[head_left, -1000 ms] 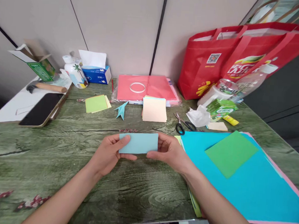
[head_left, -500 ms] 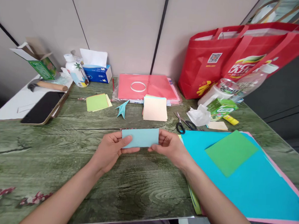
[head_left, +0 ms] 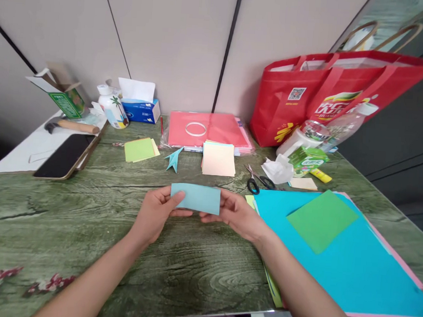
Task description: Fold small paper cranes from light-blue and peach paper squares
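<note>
Holding 1 pale-blue paper [head_left: 197, 198] are 2 hands [head_left: 154, 213] [head_left: 242, 216] (1 per end).

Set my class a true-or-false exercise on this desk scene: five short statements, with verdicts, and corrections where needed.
1. The left hand has its thumb on the light blue paper. True.
2. The scissors lie on top of the green sheet. False: the scissors lie on the table, and the green sheet lies on the large blue sheet.
3. The white ring lies on the red pack. True.
4. The hammer is beside the red bag. False: the hammer lies near the phone, on the left.
5. The red bag stands on the right. True.
</note>
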Demonstrator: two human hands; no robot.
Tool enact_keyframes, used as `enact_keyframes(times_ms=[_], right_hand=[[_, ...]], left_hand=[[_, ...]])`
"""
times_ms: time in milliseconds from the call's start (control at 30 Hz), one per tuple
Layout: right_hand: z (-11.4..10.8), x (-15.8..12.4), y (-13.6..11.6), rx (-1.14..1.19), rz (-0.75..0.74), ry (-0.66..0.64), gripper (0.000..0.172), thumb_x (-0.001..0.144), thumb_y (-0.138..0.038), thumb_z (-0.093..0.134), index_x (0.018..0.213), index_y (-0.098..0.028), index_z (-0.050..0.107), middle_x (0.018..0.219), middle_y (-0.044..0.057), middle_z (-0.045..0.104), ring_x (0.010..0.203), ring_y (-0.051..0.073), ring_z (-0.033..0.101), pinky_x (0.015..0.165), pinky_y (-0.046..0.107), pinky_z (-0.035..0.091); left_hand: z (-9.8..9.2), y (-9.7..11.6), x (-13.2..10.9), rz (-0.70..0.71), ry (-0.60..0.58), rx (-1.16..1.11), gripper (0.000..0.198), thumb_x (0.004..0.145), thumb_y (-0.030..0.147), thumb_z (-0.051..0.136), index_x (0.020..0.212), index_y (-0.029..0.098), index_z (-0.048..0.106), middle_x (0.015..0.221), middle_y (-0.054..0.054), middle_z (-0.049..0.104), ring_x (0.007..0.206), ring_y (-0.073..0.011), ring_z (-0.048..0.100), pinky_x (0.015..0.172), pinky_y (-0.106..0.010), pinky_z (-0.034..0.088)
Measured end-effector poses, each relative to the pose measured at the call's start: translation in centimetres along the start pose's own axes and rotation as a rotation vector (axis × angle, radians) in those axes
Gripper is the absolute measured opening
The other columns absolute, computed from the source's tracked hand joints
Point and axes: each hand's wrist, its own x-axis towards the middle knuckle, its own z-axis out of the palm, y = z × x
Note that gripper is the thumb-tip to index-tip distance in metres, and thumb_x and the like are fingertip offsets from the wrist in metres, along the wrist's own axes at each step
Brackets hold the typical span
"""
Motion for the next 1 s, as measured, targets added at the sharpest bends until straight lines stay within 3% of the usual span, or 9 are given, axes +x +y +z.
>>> enact_keyframes(times_ms=[67, 167, 367, 467, 600, 767, 900, 1000], right_hand=[[0.3, -0.2, 0.0, 0.018, 0.011, -0.079, 0.045, 0.066, -0.014, 0.070, 0.108, -0.019, 0.053, 0.092, 0.004, 0.066, 0.083, 0.018, 0.065, 0.078, 0.039, 0.053], [0.4, -0.3, 0.0, 0.018, 0.012, -0.066, 0.051, 0.065, -0.014, 0.072, 0.110, -0.020, 0.050, 0.095, 0.004, 0.065, 0.086, 0.019, 0.064, 0.080, 0.040, 0.052], [0.5, 0.2, 1.2, -0.337, -0.056, 0.295, 0.051, 0.055, -0.020, 0.078, 0.100, -0.018, 0.054, 0.087, 0.001, 0.063, 0.077, 0.016, 0.060, 0.068, 0.028, 0.050], [0.6, 0.4, 1.9, -0.478, -0.065, 0.378, 0.050, 0.056, -0.021, 0.075, 0.101, -0.017, 0.054, 0.082, 0.000, 0.060, 0.071, 0.016, 0.057, 0.058, 0.025, 0.048], [0.6, 0.5, 2.2, -0.507, -0.069, 0.413, 0.049, 0.057, -0.018, 0.070, 0.102, -0.018, 0.052, 0.079, 0.001, 0.060, 0.066, 0.016, 0.058, 0.057, 0.027, 0.050], [0.6, 0.4, 1.5, -0.418, -0.034, 0.360, 0.041, 0.060, -0.013, 0.064, 0.097, -0.020, 0.050, 0.070, -0.001, 0.062, 0.061, 0.017, 0.063, 0.057, 0.028, 0.051], [-0.2, 0.4, 1.0, -0.405, -0.096, 0.337, 0.038, 0.062, -0.013, 0.063, 0.096, -0.020, 0.048, 0.069, -0.002, 0.065, 0.061, 0.014, 0.063, 0.062, 0.028, 0.051], [-1.2, 0.6, 0.9, -0.464, -0.166, 0.391, 0.035, 0.062, -0.011, 0.063, 0.094, -0.020, 0.052, 0.071, -0.001, 0.066, 0.065, 0.014, 0.063, 0.065, 0.028, 0.050]], left_hand=[[0.2, -0.2, -0.1, 0.003, 0.012, 0.034, 0.022, 0.071, 0.030, 0.069, 0.085, 0.013, 0.068, 0.077, -0.003, 0.071, 0.068, -0.0172, 0.066, 0.063, -0.031, 0.060], [0.3, -0.3, -0.1, 0.010, 0.023, 0.063, 0.024, 0.072, 0.032, 0.068, 0.088, 0.013, 0.067, 0.076, -0.003, 0.071, 0.067, -0.0191, 0.068, 0.061, -0.032, 0.060], [0.9, -0.6, -0.4, -0.029, -0.037, 0.087, 0.028, 0.069, 0.031, 0.069, 0.091, 0.013, 0.066, 0.082, -0.004, 0.072, 0.071, -0.0206, 0.068, 0.065, -0.035, 0.059], [1.1, -1.0, -0.6, -0.026, -0.051, 0.169, 0.038, 0.061, 0.025, 0.076, 0.096, 0.014, 0.065, 0.083, -0.003, 0.072, 0.072, -0.0200, 0.067, 0.068, -0.032, 0.057], [1.2, -1.2, -0.7, 0.011, -0.017, 0.278, 0.049, 0.056, 0.019, 0.077, 0.102, 0.014, 0.062, 0.083, -0.004, 0.072, 0.074, -0.0208, 0.067, 0.067, -0.029, 0.055], [1.3, -0.7, -0.6, 0.012, 0.027, 0.299, 0.062, 0.057, 0.019, 0.076, 0.115, 0.015, 0.054, 0.095, -0.007, 0.070, 0.075, -0.0215, 0.068, 0.071, -0.032, 0.055], [1.0, -0.1, -0.4, 0.044, 0.069, 0.290, 0.062, 0.057, 0.021, 0.077, 0.114, 0.014, 0.053, 0.089, -0.006, 0.071, 0.069, -0.0209, 0.069, 0.069, -0.033, 0.056], [0.6, 0.2, -0.3, 0.067, 0.058, 0.245, 0.048, 0.059, 0.023, 0.076, 0.103, 0.014, 0.058, 0.081, -0.004, 0.071, 0.069, -0.0203, 0.068, 0.069, -0.032, 0.056]])
